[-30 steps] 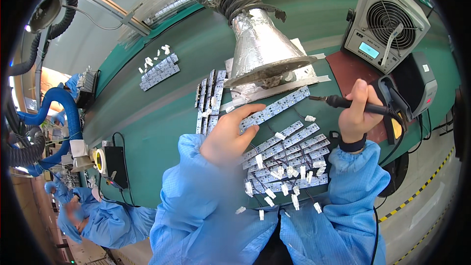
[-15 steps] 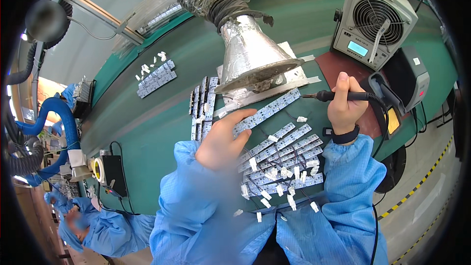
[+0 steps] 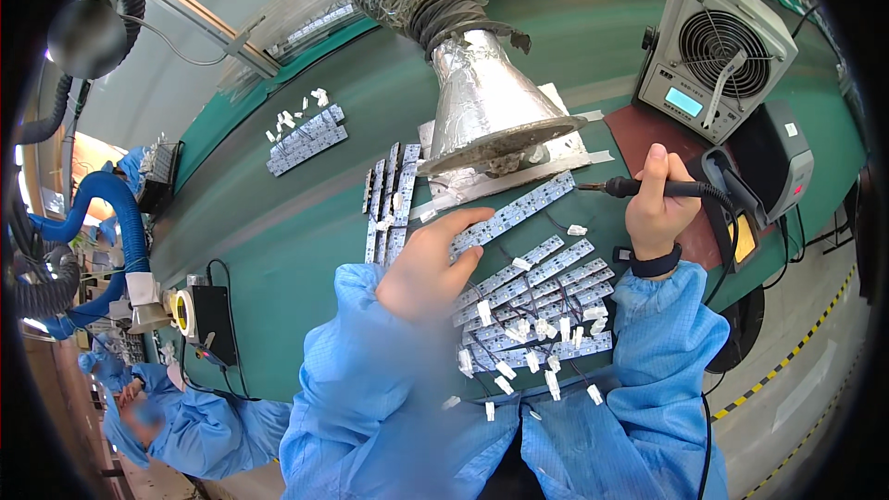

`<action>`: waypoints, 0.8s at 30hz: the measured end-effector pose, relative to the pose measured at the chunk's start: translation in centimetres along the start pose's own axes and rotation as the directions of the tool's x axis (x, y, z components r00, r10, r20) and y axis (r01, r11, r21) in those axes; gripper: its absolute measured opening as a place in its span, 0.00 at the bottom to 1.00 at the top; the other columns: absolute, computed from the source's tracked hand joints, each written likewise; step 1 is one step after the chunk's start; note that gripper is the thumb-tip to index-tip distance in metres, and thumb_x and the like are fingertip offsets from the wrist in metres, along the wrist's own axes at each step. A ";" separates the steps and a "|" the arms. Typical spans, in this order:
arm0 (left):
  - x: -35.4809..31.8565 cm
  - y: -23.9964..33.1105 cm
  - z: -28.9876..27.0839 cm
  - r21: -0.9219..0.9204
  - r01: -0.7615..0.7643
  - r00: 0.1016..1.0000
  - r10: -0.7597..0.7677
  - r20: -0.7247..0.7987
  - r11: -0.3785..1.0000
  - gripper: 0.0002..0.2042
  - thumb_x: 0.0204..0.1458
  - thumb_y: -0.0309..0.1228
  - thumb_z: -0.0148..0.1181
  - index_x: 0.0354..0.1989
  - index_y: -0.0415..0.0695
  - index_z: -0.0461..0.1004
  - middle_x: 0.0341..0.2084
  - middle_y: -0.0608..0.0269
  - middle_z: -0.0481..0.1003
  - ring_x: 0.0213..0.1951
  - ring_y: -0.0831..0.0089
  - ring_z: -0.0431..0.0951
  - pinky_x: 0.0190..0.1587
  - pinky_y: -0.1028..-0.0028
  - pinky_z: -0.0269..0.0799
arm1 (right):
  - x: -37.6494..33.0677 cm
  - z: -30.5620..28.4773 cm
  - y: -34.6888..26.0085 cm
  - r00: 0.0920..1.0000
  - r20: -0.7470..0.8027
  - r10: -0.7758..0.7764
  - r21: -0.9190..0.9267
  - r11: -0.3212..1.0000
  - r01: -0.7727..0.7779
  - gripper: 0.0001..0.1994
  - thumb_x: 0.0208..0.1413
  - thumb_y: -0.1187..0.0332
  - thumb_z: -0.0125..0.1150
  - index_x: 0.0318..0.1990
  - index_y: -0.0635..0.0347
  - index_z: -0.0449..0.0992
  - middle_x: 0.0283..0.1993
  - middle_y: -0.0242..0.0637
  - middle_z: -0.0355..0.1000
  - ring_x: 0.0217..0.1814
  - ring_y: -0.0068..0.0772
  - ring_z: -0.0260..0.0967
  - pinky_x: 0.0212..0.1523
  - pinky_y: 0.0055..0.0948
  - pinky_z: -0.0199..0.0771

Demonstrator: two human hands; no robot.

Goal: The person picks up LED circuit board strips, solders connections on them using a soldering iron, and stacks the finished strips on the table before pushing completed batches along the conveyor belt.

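My left hand grips the near-left end of a narrow LED circuit strip, thumb on one side and fingers along the other. My right hand is closed around a black soldering iron, held almost level. Its thin tip points left, right by the far end of the strip; whether they touch, I cannot tell. Just below the held strip, several circuit strips lie fanned out, with dark wires and white connectors on them.
A foil-covered fume hood hangs over a white board. At the right stand a fan unit and a soldering station. More strips lie in a bundle and a far stack. Another person sits lower left.
The whole view has shifted slightly, so the bench things appear a little farther right. Both hands keep their hold, and the iron's tip stays by the strip's far end.
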State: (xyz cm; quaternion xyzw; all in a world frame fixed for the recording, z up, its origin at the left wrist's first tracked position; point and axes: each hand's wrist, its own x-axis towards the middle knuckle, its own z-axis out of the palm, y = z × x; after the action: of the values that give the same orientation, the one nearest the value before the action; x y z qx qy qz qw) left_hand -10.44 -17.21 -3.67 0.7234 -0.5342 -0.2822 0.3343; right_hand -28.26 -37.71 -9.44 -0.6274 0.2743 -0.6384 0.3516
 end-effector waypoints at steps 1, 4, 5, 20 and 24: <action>0.0 0.0 0.0 0.000 0.002 1.000 -0.002 0.001 1.000 0.20 0.52 0.24 0.55 0.55 0.36 0.70 0.50 0.46 0.75 0.54 0.55 0.75 0.58 0.68 0.65 | 0.0 0.0 0.0 1.000 0.000 0.000 0.000 1.000 0.000 0.21 0.63 0.68 0.55 0.16 0.62 0.62 0.16 0.24 0.57 0.20 0.12 0.50 0.20 0.19 0.49; 0.0 0.3 0.0 -0.001 0.009 1.000 -0.009 0.006 1.000 0.20 0.52 0.24 0.55 0.55 0.36 0.70 0.50 0.46 0.75 0.53 0.55 0.75 0.58 0.68 0.66 | 0.0 0.0 0.0 1.000 -0.002 -0.002 -0.003 1.000 0.002 0.21 0.63 0.68 0.55 0.16 0.62 0.62 0.16 0.23 0.57 0.20 0.12 0.50 0.20 0.19 0.49; 0.0 0.3 0.0 -0.002 0.015 1.000 -0.015 0.008 1.000 0.20 0.52 0.24 0.55 0.55 0.36 0.70 0.50 0.46 0.75 0.53 0.55 0.75 0.58 0.68 0.66 | 0.0 -0.1 0.0 1.000 0.002 0.001 -0.002 1.000 -0.001 0.21 0.63 0.68 0.55 0.16 0.61 0.62 0.16 0.23 0.57 0.20 0.12 0.50 0.20 0.19 0.49; -1.2 1.2 -0.8 -0.068 0.147 0.989 -0.148 -0.016 0.987 0.19 0.54 0.24 0.56 0.55 0.35 0.71 0.46 0.50 0.77 0.49 0.69 0.76 0.53 0.72 0.69 | 1.3 -0.7 -0.5 0.956 -0.275 0.105 0.020 0.994 -0.104 0.21 0.64 0.66 0.54 0.17 0.62 0.65 0.16 0.25 0.59 0.20 0.14 0.55 0.21 0.20 0.52; -6.1 0.6 -2.6 0.006 0.045 0.982 -0.043 -0.186 0.999 0.19 0.55 0.24 0.56 0.55 0.33 0.71 0.42 0.53 0.79 0.35 0.77 0.75 0.39 0.76 0.72 | 1.1 -0.8 0.1 0.971 -0.232 0.052 -0.032 0.998 -0.061 0.21 0.64 0.65 0.54 0.18 0.63 0.66 0.16 0.25 0.59 0.20 0.14 0.54 0.21 0.20 0.53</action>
State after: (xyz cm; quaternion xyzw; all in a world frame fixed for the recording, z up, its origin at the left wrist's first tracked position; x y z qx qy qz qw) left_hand -10.41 -10.98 -1.29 0.7599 -0.4860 -0.2178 0.3727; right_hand -28.98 -38.69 -8.85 -0.5473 0.3435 -0.6914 0.3231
